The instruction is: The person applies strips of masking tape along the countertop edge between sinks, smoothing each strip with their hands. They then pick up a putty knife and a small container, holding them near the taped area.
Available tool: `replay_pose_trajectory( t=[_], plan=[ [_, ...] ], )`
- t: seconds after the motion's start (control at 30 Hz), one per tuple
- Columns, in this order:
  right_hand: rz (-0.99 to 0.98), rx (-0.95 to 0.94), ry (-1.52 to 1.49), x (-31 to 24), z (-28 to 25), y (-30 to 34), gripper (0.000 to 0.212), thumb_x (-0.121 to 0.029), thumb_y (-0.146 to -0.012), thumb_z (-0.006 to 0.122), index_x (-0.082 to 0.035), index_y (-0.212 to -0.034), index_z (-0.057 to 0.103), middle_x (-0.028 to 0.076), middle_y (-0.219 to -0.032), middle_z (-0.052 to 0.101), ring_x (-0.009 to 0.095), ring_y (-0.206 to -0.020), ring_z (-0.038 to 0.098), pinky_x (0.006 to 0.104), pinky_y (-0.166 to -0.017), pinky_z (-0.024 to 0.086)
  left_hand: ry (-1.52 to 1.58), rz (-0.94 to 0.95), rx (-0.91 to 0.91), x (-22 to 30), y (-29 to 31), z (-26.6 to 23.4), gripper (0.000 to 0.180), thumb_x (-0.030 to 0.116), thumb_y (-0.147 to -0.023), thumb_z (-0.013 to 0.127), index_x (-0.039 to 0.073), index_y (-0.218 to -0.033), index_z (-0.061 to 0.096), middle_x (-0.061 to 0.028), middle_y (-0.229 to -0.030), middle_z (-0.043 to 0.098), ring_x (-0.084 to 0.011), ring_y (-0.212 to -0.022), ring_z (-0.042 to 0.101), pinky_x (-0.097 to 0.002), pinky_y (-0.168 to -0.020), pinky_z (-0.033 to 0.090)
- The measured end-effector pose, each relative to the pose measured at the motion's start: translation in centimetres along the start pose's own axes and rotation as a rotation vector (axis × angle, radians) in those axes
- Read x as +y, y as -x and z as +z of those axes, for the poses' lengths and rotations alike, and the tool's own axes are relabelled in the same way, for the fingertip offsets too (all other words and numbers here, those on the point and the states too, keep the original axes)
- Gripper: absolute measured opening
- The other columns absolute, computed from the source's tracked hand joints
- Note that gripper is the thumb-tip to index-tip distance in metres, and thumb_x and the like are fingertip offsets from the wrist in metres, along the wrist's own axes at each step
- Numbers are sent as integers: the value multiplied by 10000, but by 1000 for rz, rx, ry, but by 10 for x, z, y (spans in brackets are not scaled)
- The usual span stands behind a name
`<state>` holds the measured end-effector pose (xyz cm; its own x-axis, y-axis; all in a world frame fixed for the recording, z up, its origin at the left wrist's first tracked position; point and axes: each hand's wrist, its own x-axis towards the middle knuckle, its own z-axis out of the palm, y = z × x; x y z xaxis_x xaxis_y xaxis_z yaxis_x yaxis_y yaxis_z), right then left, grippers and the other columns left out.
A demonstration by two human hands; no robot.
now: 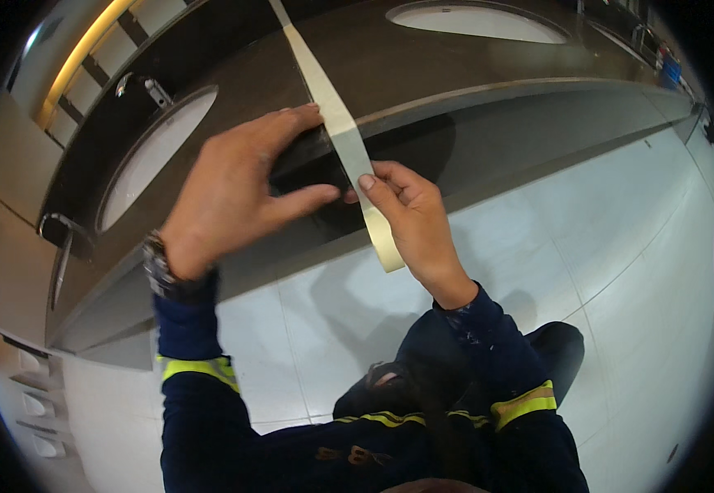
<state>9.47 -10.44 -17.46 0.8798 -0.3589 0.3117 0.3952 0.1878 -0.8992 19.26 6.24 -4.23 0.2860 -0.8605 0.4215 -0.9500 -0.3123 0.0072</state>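
A long strip of pale yellow masking tape (330, 103) runs from the back of the dark countertop (422, 70) across its front edge and hangs down over it. My right hand (419, 215) pinches the strip between thumb and fingers just below that edge, and a loose end curls beneath the grip. My left hand (238, 177) has its fingers stretched out and the thumb spread apart. Its fingertips touch the strip, or rest right beside it, at the counter's edge. A dark watch or bracelet (160, 264) circles my left wrist.
Two white oval sinks are set in the counter, one sink (160, 156) to the left and another sink (480, 25) at the far side. A chrome faucet (156, 92) stands by the left sink. Pale floor tiles (619, 222) lie below; several white wall fixtures (38, 404) show lower left.
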Motion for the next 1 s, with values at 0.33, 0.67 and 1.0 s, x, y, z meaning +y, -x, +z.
replay_pose_trajectory(
  t=[0.33,0.67,1.0],
  plan=[
    [-113,53,40,35,-7,15,391,-75,-936,694,11,-1291,552,128,-1206,642,163,-1092,612,303,-914,501,-274,-25,435,11,10,48,776,558,-727,851,123,-1341,661,-105,-1283,713,-293,-1175,681,-413,-1009,518],
    [-307,139,352,49,-14,57,483,-46,-976,618,1,-1421,437,137,-1159,656,176,-1093,647,329,-951,505,-266,48,470,3,7,53,472,374,-893,733,76,-1257,686,-147,-1210,723,-327,-1164,671,-444,-979,515],
    [-256,18,289,52,-19,72,539,-118,-1058,547,28,-1531,334,150,-989,700,143,-854,683,290,-806,554,-253,40,533,13,6,56,497,352,-839,780,45,-1222,702,-181,-1163,730,-326,-1088,699,-406,-950,521]
  ],
)
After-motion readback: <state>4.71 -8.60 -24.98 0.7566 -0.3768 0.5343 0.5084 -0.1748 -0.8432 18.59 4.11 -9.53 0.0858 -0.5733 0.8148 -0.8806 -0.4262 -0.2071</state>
